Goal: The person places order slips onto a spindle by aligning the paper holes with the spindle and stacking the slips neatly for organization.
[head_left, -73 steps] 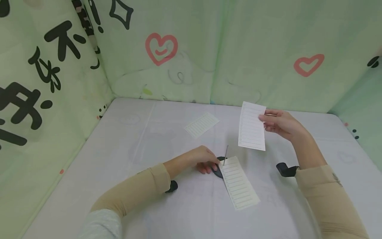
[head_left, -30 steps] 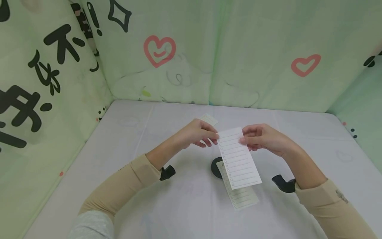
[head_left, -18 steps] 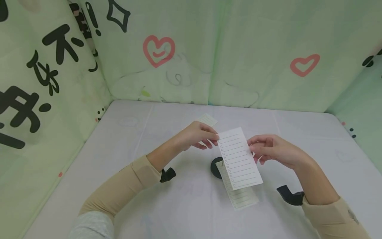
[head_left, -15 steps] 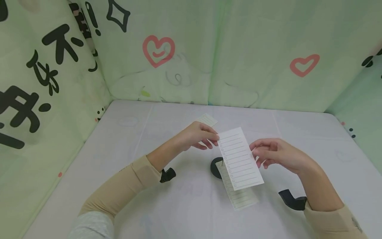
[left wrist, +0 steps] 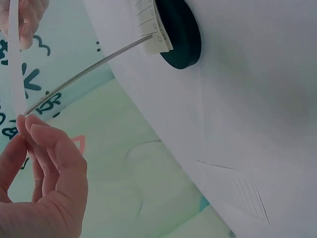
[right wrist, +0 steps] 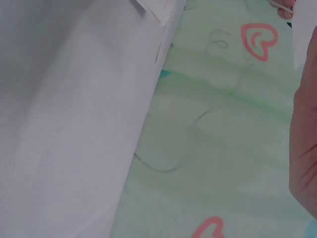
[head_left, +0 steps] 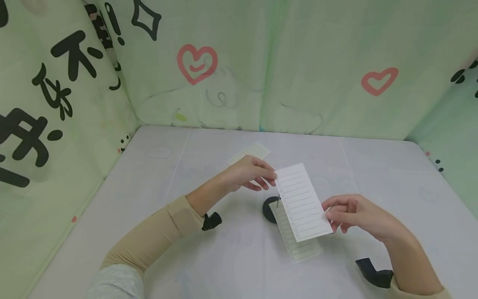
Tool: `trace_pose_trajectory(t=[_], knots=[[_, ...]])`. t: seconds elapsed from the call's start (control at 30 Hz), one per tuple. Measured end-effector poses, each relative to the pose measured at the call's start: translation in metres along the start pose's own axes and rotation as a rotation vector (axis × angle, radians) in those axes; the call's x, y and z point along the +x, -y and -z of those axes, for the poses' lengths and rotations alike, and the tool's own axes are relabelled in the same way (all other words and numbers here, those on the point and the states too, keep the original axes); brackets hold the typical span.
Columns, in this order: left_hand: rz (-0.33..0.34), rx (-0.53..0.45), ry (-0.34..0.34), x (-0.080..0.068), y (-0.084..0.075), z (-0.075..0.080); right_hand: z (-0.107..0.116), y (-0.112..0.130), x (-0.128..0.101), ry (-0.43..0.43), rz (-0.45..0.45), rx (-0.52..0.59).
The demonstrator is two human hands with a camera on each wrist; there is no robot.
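Observation:
My left hand (head_left: pixel 252 173) pinches the upper left corner of a white lined checklist sheet (head_left: pixel 302 203), which is raised and tilted above the table. My right hand (head_left: pixel 360 214) pinches the same sheet's right edge near its lower corner. Under the sheet stands a paper spike with a round black base (head_left: pixel 268 211). Its thin metal rod (left wrist: pixel 89 72) reaches up to my left fingertips in the left wrist view; whether the tip passes through the sheet cannot be told. Lined paper (head_left: pixel 298 250) is impaled low on the rod, partly hidden by the held sheet.
Another lined sheet (head_left: pixel 257 150) lies flat farther back on the white table (head_left: pixel 168 174), partly behind my left hand. Green printed curtains (head_left: pixel 317 62) border the table at the back and sides. Black wrist camera mounts (head_left: pixel 373 274) stick out beside both wrists.
Earlier the left hand was at the spike while the right held the sheet up. The sheet came over the spike, the left hand took its corner, and the right hand slid down its right edge.

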State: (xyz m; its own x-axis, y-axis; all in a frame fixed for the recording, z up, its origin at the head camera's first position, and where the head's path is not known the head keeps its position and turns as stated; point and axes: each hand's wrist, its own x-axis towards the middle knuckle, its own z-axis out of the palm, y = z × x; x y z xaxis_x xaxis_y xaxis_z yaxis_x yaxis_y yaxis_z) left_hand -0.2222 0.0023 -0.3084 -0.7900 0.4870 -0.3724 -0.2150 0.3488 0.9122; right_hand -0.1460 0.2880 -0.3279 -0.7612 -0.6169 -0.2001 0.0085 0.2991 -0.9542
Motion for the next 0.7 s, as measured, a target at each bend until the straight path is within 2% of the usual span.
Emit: trace_pose_trajectory(t=[0.2, 0.43, 0.7], knots=[[0.005, -0.011, 0.014, 0.000, 0.001, -0.002, -0.005, -0.003, 0.001, -0.011, 0.010, -0.017], [-0.021, -0.057, 0.053, 0.002, 0.005, -0.002, -0.003, -0.006, -0.001, -0.006, 0.039, -0.002], [-0.010, -0.045, 0.057, 0.003, 0.008, -0.004, -0.003, -0.011, 0.000, 0.026, 0.031, 0.013]])
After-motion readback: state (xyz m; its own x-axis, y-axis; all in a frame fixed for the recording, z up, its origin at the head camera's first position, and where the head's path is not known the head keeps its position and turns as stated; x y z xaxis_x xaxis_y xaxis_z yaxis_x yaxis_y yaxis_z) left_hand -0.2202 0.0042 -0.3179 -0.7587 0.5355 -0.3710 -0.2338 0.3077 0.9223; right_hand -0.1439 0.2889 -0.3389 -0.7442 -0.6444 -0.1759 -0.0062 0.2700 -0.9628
